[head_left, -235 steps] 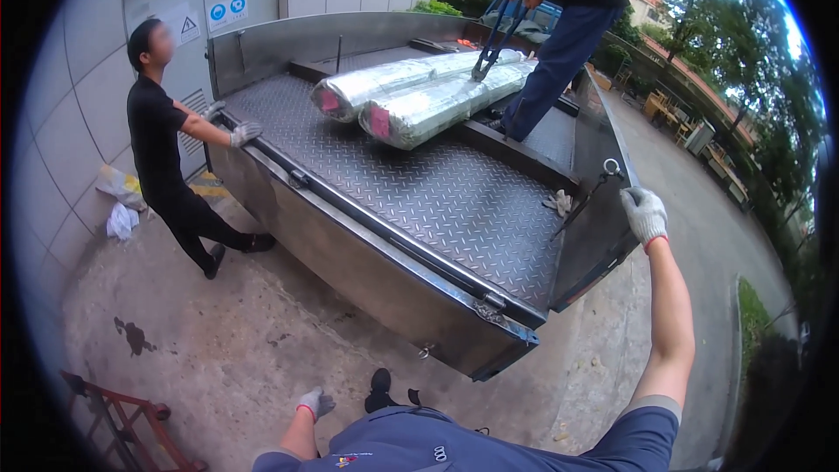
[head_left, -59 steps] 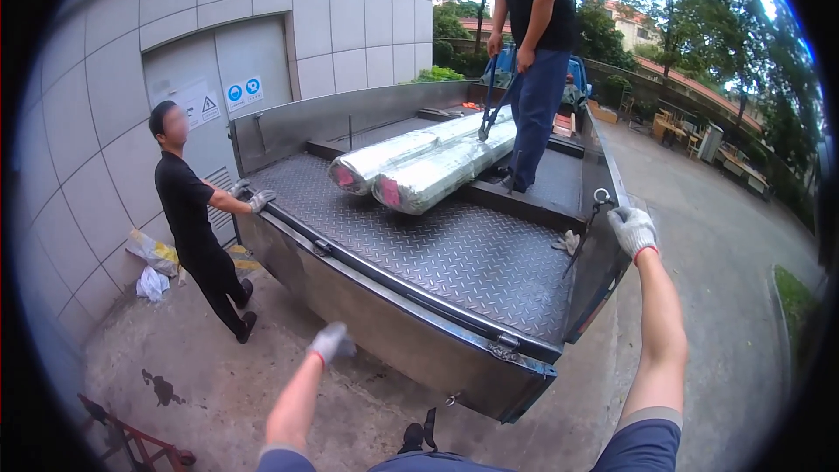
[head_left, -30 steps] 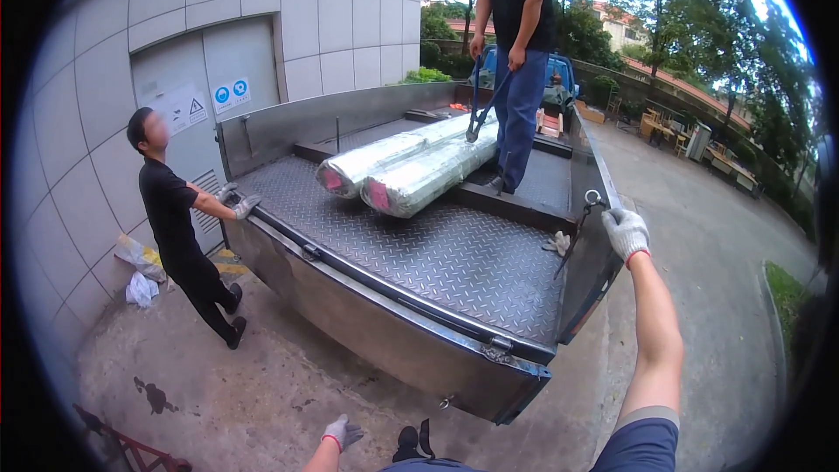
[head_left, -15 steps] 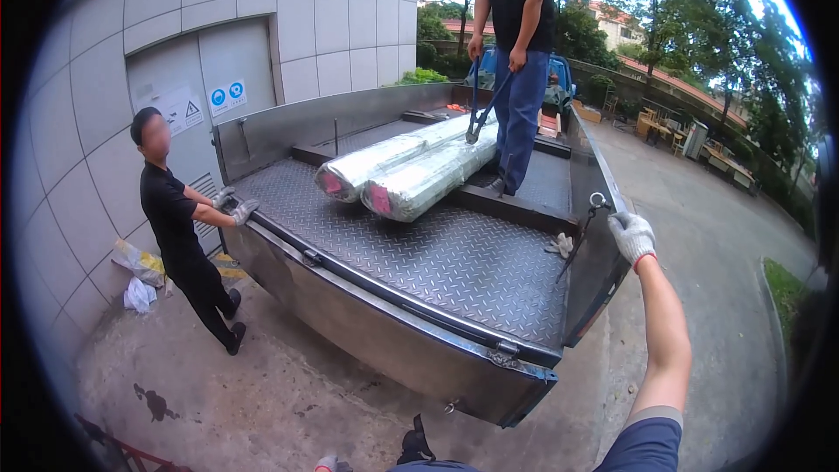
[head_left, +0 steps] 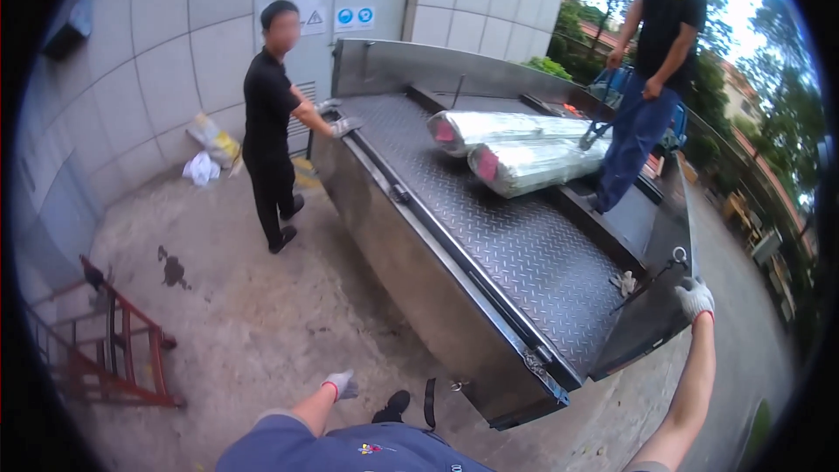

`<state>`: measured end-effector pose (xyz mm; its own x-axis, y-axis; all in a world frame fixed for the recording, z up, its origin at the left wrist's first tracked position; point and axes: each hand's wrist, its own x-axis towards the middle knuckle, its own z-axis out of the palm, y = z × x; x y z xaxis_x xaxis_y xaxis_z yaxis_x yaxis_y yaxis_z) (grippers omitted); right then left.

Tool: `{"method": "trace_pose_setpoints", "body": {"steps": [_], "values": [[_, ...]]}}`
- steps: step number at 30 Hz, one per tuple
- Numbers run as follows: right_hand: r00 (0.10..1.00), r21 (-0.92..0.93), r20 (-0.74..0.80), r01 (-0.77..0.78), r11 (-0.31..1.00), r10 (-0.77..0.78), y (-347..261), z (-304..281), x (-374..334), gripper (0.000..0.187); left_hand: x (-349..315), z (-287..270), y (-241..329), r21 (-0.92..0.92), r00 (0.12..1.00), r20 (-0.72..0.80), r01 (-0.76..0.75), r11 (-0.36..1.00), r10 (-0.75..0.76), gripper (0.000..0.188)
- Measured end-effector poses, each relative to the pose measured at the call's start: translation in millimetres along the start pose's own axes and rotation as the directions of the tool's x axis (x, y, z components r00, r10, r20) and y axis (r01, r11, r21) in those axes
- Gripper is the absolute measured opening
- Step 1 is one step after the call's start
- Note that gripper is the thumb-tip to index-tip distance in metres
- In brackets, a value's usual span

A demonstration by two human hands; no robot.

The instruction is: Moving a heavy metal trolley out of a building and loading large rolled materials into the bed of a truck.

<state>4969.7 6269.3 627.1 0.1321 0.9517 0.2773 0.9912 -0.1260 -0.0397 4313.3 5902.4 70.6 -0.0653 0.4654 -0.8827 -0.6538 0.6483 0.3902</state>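
My right hand (head_left: 696, 297), in a pale knit glove with a red cuff, grips the edge of the truck bed's right side panel (head_left: 654, 304). My left hand (head_left: 341, 384), gloved alike, hangs low by my body with its fingers stretched out and nothing in it. Before me the tailgate (head_left: 393, 240) hangs down below the tread-plate bed (head_left: 551, 284). Two long foil-wrapped bundles (head_left: 533, 168) with pink ends lie on the bed. A spare glove (head_left: 624, 281) rests beside the right panel.
A co-worker (head_left: 273, 114) on the left holds the bed's rear edge with gloved hands. On the bed stands another person (head_left: 660, 44) with blue-handled bolt cutters (head_left: 599, 127). A red metal frame (head_left: 131, 345) stands lower left. White bags (head_left: 203, 168) lie by the tiled wall.
My view has swung left, so the truck appears farther right. My left hand and the red frame show more fully. My right hand keeps its hold on the side panel.
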Motion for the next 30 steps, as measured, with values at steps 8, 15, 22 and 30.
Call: {"method": "trace_pose_setpoints", "body": {"steps": [8, 15, 22, 30], "values": [[0.989, -0.073, 0.127, -0.069, 0.995, 0.077, -1, -5, -1, 0.055, -15, -11, -23, 0.085, 0.997, -0.070, 0.032, 0.996, -0.026, 0.074], [0.994, -0.040, 0.093, -0.059, 0.997, 0.062, 3, -6, -1, 0.049, -16, -26, -29, 0.062, 0.997, -0.068, 0.041, 0.997, -0.036, 0.077], [0.992, -0.091, 0.118, -0.037, 0.995, 0.048, 11, 2, 9, 0.051, 0, -26, -26, 0.019, 0.997, -0.074, 0.029, 0.999, -0.028, 0.072], [0.974, -0.102, 0.214, -0.049, 0.994, 0.070, -6, -11, 6, 0.054, 13, -28, -25, 0.029, 0.995, -0.100, 0.029, 0.999, -0.026, 0.067]]}}
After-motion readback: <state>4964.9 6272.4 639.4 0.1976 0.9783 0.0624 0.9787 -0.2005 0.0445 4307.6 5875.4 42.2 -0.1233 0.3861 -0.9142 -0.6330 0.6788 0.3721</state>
